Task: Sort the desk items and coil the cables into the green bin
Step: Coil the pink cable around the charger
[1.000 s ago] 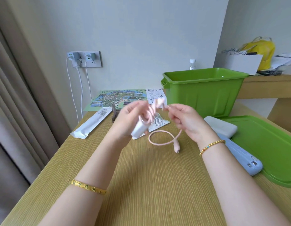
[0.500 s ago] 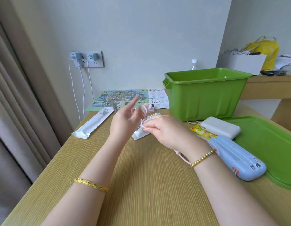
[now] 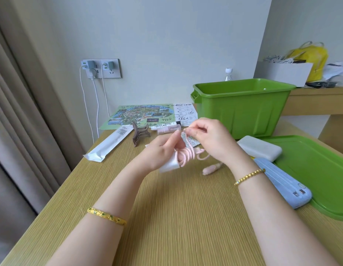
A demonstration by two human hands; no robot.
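Wooden desk (image 3: 176,217) against a pale wall, curtain off to one side, green bin (image 3: 241,110) open at the back w/ its lid (image 3: 320,175) flat beside it. Both hands were up over the desk, mid-coil. Left hand (image 3: 161,152) was closed round a white charger block (image 3: 169,164), and several turns of pink cable (image 3: 186,156) sat wound over the block, right against the left fingers. Right hand (image 3: 211,139) was pinched shut, thumb & forefinger on the cable just above the left fingertips, feeding the next turn. Loose tail hung below the right palm; its pink plug (image 3: 210,169) lay near the desk, maybe touching, couldn't tell. Handling call: cable looked thin, soft, light, so it'd spring loose if the pinch eased; best hold was close to the coil, not out at the plug. Block looked smooth, rigid, a fair core to wind on. Beyond the right fingers: white power bank (image 3: 260,150) and a blue one (image 3: 282,181), both untouched. Past the left fingertips, a hair claw (image 3: 140,133), tubes and a map (image 3: 141,116). Bin interior mostly hidden from here.
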